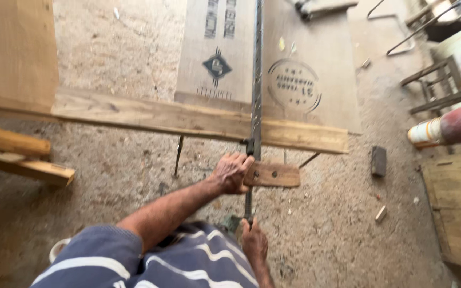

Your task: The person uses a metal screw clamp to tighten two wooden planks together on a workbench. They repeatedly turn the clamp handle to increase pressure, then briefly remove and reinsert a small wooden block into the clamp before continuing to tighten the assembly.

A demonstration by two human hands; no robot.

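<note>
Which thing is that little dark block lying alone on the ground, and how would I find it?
Start at the long wooden plank lying across the gritty floor. Go to its right end, then slightly lower: there lies the dark block. It is small, rectangular and blackish, unlike the pale wood chip below it.

Dull metal bar clamp [256, 80] (wooden block [273, 175]); rough concrete floor [337, 224].

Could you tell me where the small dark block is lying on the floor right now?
In the head view, the small dark block lies on the concrete floor at right, just past the long plank's right end.
</note>
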